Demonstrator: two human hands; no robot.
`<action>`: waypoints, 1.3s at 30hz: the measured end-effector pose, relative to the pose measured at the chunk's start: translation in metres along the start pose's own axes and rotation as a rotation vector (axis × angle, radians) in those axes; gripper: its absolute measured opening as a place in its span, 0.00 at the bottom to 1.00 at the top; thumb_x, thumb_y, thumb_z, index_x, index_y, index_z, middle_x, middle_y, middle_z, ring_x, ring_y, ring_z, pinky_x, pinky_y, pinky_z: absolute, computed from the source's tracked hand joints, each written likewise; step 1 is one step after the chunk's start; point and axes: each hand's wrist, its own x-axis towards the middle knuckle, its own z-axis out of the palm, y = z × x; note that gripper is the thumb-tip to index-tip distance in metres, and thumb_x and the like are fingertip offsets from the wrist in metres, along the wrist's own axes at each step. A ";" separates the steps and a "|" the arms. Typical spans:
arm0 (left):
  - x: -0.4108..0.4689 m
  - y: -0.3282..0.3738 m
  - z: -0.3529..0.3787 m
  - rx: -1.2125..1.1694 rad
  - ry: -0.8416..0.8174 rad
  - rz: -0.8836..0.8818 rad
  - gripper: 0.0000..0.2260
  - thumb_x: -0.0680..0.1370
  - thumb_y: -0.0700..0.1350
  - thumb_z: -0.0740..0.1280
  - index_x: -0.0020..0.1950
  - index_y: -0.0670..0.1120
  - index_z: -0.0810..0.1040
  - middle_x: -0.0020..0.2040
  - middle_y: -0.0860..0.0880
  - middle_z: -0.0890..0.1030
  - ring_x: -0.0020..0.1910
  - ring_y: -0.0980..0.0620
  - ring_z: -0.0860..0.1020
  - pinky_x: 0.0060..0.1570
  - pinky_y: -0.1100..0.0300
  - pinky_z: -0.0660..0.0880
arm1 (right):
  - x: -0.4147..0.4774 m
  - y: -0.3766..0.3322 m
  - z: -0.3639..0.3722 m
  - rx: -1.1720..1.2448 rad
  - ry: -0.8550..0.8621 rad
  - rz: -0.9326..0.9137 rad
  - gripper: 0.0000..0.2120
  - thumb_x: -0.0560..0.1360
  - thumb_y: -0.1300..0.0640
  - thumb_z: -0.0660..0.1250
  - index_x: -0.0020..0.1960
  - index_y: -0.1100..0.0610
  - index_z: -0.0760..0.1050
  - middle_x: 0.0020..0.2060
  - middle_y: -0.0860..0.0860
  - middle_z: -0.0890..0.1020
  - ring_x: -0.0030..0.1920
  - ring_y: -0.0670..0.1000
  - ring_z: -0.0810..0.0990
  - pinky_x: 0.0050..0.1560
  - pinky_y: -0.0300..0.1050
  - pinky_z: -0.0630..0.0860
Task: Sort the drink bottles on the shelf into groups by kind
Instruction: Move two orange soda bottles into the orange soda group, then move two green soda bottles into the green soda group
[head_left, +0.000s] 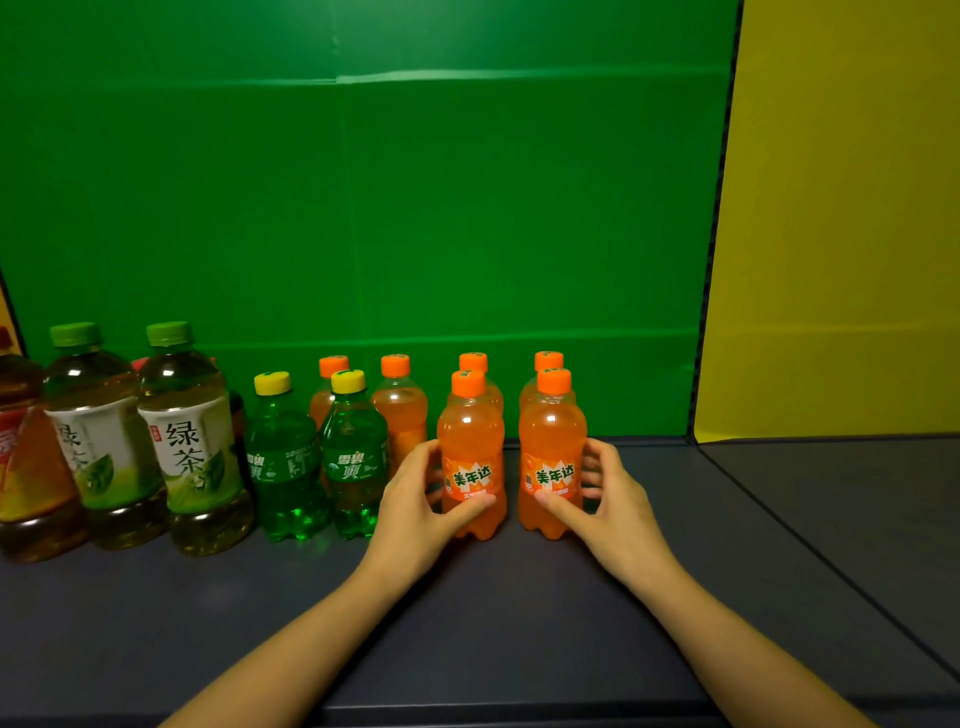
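- The two bare forearms reach in from the near edge of the dark grey shelf (519, 623), well short of its back edge.
- The left hand (415, 499) is wrapped round the left front orange soda bottle (471, 457); its thumb lies across the label and its fingers (423, 457) curl behind the bottle, closed on it.
- The right hand (613, 499) grips the right front orange soda bottle (551, 457) the same way, thumb on the front low on the label, fingers (592, 462) bent round the far side.
- Both held bottles stand upright on the shelf, near each other with a narrow gap between them, about midway along the shelf.
- Just behind each one stands another orange soda bottle, the left rear one (474, 364) and the right rear one (548, 362), mostly hidden apart from their orange caps.
- Further left, towards the back edge, are two more orange soda bottles (400, 405), one partly hidden.
- In front of those stand two green soda bottles (283, 462) with yellow caps, side by side.
- Left of them are two bigger green tea bottles (189, 447) with green caps.
- At the left edge of the shelf stands a brown tea bottle (31, 467), cut off by the frame.
- A green back panel (363, 208) rises behind the shelf, and a yellow side panel (831, 234) closes its right end.
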 end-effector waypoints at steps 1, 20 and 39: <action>0.000 0.000 0.001 -0.010 -0.007 -0.003 0.28 0.66 0.45 0.76 0.62 0.46 0.70 0.58 0.50 0.78 0.55 0.59 0.77 0.50 0.72 0.74 | 0.001 0.000 0.001 -0.004 0.002 0.001 0.33 0.67 0.53 0.74 0.67 0.54 0.63 0.63 0.51 0.74 0.56 0.46 0.75 0.49 0.30 0.70; -0.026 0.016 -0.040 0.019 0.077 -0.112 0.09 0.70 0.42 0.72 0.48 0.47 0.75 0.41 0.50 0.78 0.37 0.58 0.75 0.42 0.63 0.73 | -0.012 -0.029 -0.002 -0.100 0.252 -0.241 0.18 0.69 0.59 0.72 0.56 0.53 0.69 0.51 0.47 0.71 0.51 0.45 0.72 0.49 0.26 0.66; -0.019 -0.039 -0.140 0.233 0.113 -0.033 0.39 0.69 0.42 0.72 0.72 0.40 0.52 0.69 0.45 0.63 0.69 0.51 0.63 0.71 0.57 0.61 | 0.004 -0.092 0.163 0.051 0.066 -0.098 0.33 0.66 0.59 0.74 0.66 0.59 0.61 0.57 0.49 0.67 0.59 0.50 0.70 0.61 0.40 0.67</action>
